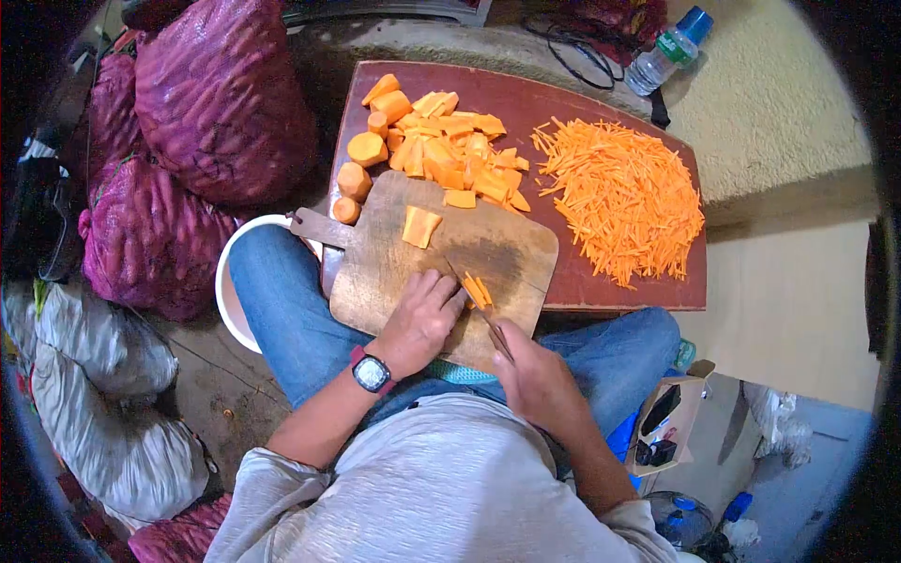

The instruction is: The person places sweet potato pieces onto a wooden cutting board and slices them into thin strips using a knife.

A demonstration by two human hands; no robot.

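Observation:
My right hand [537,380] is closed around the handle of a knife [497,333], its blade angled up and left across the wooden cutting board [375,272]. The curled fingers of my left hand [422,319] press down on a carrot piece beside the blade, mostly hidden under the fingertips. A few cut carrot sticks [478,291] lie against the knife's right side. Farther up the board rests a flat carrot slab [420,227], with a smaller carrot slice [460,199] near the top edge.
Chunks of carrot [441,145] are heaped on the red table [526,94] behind the board. A large pile of carrot sticks [624,202] covers its right side. A white tub [230,291] stands left of my knee, near purple mesh sacks [221,103]. A bottle [668,52] lies beyond the table.

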